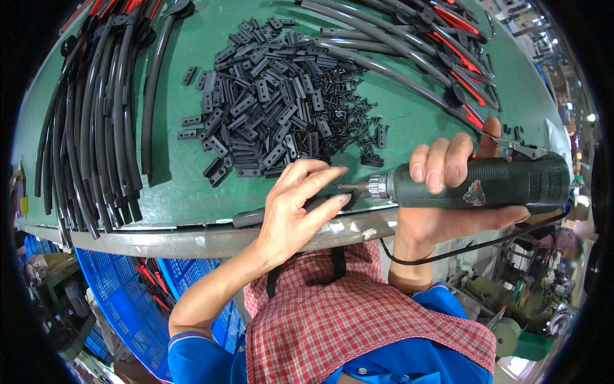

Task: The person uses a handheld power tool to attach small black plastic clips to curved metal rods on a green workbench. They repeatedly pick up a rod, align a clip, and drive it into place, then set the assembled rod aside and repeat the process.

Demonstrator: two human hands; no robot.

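A dark green electric screwdriver lies level in my right hand, its fingers wrapped over the body and the thumb along the near side. The silver collar and bit point left, toward my left hand. That hand is closed around a dark tube lying along the table's front edge. Index finger and thumb sit on either side of the tube near the bit's tip. Whether a screw is between them is hidden. Just beyond my left hand lies a heap of black two-holed plastic blocks, beside a pile of small dark screws.
Bundles of bent black tubes lie at the left; more tubes with red strips lie at the far right. The green table has a metal rim. A black cord loops below my right wrist. Blue crates stand lower left.
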